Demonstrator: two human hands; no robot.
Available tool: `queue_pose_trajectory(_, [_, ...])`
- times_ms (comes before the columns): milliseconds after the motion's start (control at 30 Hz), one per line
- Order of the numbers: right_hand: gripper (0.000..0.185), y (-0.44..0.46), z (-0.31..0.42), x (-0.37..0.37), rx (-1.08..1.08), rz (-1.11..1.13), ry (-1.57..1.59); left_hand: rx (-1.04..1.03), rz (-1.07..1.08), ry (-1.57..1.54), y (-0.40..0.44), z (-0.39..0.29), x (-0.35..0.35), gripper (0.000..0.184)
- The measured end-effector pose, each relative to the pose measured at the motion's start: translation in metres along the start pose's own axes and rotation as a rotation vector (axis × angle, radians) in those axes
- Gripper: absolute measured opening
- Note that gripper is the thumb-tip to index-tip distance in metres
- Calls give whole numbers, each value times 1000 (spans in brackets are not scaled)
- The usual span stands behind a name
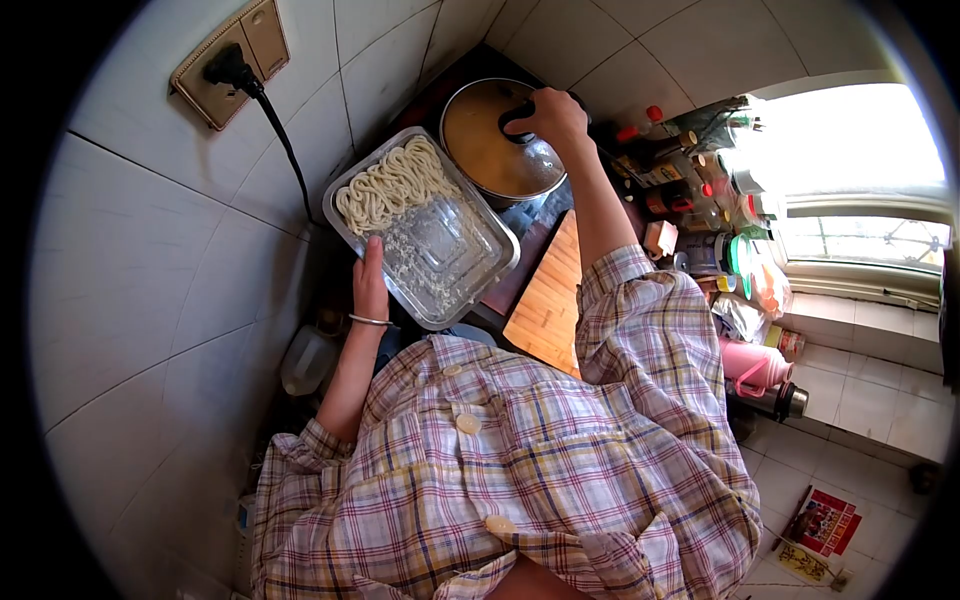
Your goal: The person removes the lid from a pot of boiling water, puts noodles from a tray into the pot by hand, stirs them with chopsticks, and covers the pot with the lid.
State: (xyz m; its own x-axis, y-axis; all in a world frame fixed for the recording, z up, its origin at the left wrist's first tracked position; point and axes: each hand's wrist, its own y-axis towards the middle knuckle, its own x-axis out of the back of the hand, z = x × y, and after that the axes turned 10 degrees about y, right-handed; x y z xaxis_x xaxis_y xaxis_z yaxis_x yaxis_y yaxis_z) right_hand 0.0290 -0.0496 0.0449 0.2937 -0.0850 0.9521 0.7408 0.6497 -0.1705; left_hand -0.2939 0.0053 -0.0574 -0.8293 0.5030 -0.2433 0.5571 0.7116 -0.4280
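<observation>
My left hand (371, 290) grips the near left edge of a rectangular metal tray (440, 255), thumb over the rim. Thick white noodles (395, 185) lie along the tray's far side, and loose flour dusts the rest of its bottom. My right hand (552, 115) is closed around the black knob of a glass pot lid (490, 150). The lid sits over the round pot (515, 205), its glass looking cloudy with brownish contents beneath. The tray is tilted and lies close beside the pot. Whether the lid is lifted at all, I cannot tell.
A wooden cutting board (550, 300) lies right of the tray. Bottles and jars (690, 190) crowd the counter by the window (860, 150). Further along stands a pink thermos (752, 368). A plugged black cord (285, 140) hangs down the left tiled wall.
</observation>
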Motion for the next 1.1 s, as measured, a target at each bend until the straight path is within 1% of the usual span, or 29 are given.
queue_pose_trajectory(167, [55, 0, 1, 0, -7, -2, -4, 10, -14, -4, 2, 5, 2, 49])
queue_pose_trajectory(233, [55, 0, 0, -1, -11, -3, -3, -8, 13, -38, 5, 8, 3, 48])
queue_pose_trajectory(533, [54, -2, -3, -4, 34, -38, 20, -5, 17, -59, 3, 7, 2, 47])
queue_pose_trajectory(633, [56, -2, -2, -6, -22, 19, -2, 2, 19, -25, 5, 12, 5, 47])
queue_pose_trajectory(733, [53, -3, -4, -11, -11, -3, 3, -13, 21, -28, 7, 15, 6, 48])
queue_pose_trajectory(800, [52, -3, -7, -15, 35, -72, 33, -4, 23, -35, 7, 15, 5, 48])
queue_pose_trajectory(1067, [50, -8, -6, -17, 66, -119, 50, -18, 40, -15, 7, 16, 7, 49])
queue_pose_trajectory(1100, [49, -8, -6, -18, 68, -126, 49, -3, 52, -38, 8, 17, 9, 46])
